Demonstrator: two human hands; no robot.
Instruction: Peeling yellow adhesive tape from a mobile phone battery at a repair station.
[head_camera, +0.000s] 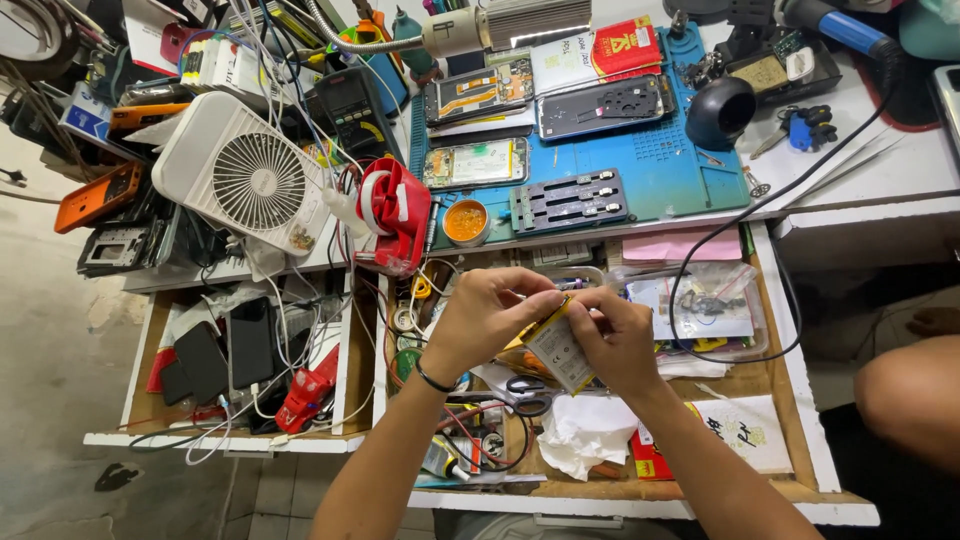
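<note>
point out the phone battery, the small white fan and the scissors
phone battery (558, 350), head view, middle of its pale face
small white fan (259, 181), head view, centre of its round grille
scissors (527, 394), head view, black handle loops

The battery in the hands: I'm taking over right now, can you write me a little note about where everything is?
Left hand: pinching the top edge of the flat battery.
Right hand: gripping the battery from the other side, fingers wrapped round it.
Both hold it above the open drawer, over the scissors and a crumpled white tissue.
On the blue mat: three opened phones, the nearest with its back off.
Done: battery is out in the hands.
Left: it is not yet in any phone.
</note>
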